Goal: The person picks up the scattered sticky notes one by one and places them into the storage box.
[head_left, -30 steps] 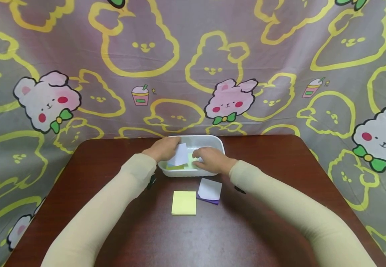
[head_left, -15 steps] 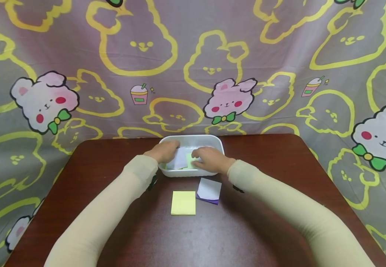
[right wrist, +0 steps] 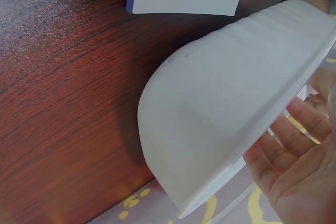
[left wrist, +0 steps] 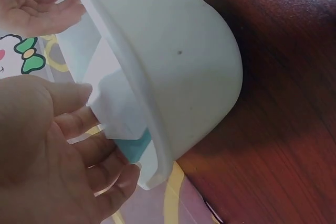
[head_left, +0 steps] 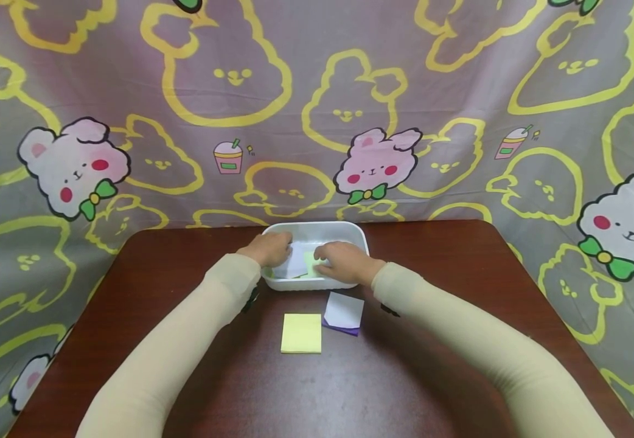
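A white oblong plastic container [head_left: 358,236] stands at the far edge of the table, and both hands reach into it over its rim. At its left end my left hand [head_left: 270,248] has loosely bent fingers beside a white-topped sticky note pad [head_left: 296,263]. In the left wrist view the pad shows a teal part [left wrist: 134,142] near the fingertips. My right hand [head_left: 347,263] hangs at the right end with fingers relaxed over a light green sticky note pad [head_left: 310,261], partly covering it. Nothing appears gripped by either hand.
In front of the container, a yellow sticky note pad [head_left: 301,333] lies on the brown table [head_left: 317,395]. Right of it is a white-topped pad with a purple edge [head_left: 344,311]. A patterned curtain [head_left: 295,91] hangs close behind the table.
My left hand has lowered the white-topped pad into the container and let go of it; the pad now lies flat there. The right hand has hardly moved.
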The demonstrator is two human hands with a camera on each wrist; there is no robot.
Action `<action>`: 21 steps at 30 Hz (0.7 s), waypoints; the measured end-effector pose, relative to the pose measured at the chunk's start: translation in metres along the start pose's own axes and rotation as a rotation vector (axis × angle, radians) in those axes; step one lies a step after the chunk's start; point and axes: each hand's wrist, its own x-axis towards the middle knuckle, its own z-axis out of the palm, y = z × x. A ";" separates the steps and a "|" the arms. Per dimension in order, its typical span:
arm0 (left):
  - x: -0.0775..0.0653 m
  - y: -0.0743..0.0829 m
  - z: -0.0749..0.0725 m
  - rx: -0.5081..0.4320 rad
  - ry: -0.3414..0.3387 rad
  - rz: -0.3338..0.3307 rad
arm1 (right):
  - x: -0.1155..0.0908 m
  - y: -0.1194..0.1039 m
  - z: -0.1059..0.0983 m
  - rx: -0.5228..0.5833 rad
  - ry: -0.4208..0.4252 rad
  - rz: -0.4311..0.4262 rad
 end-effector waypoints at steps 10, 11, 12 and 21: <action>0.005 -0.001 0.002 0.013 -0.023 0.001 | 0.002 0.003 -0.001 0.009 -0.004 0.010; 0.005 -0.001 0.002 0.014 -0.026 0.002 | 0.002 0.003 -0.001 0.008 -0.004 0.011; 0.005 -0.001 0.003 0.015 -0.030 0.002 | 0.002 0.003 -0.001 0.009 -0.005 0.012; 0.000 0.002 0.005 0.006 -0.029 -0.013 | 0.002 0.004 -0.001 0.014 -0.002 0.000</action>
